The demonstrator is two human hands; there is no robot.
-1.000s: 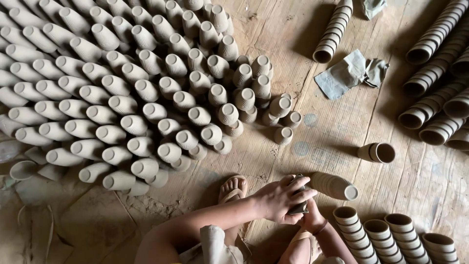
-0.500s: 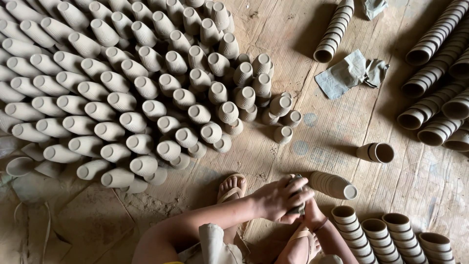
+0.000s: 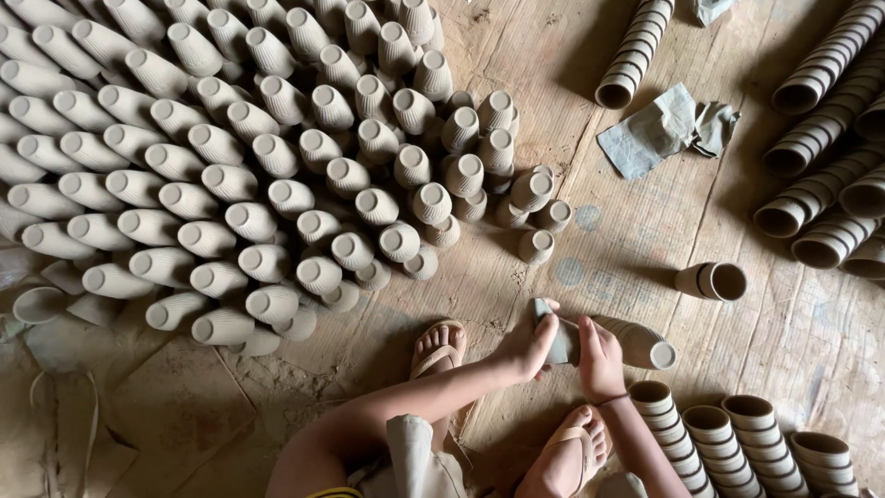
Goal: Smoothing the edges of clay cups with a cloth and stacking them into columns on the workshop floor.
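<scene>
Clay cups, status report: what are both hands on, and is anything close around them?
Left hand and right hand both gripping one lying stack of clay cups. Stack rests on the wooden floor. Upturned cups left, standing stacks right; sandalled feet beside.

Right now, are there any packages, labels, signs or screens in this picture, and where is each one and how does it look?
No packages, labels, signs or screens show.
Only faint round bluish stamp marks on the brown board floor, right of the upturned clay cups.
A crumpled grey cloth lies at upper right.
</scene>
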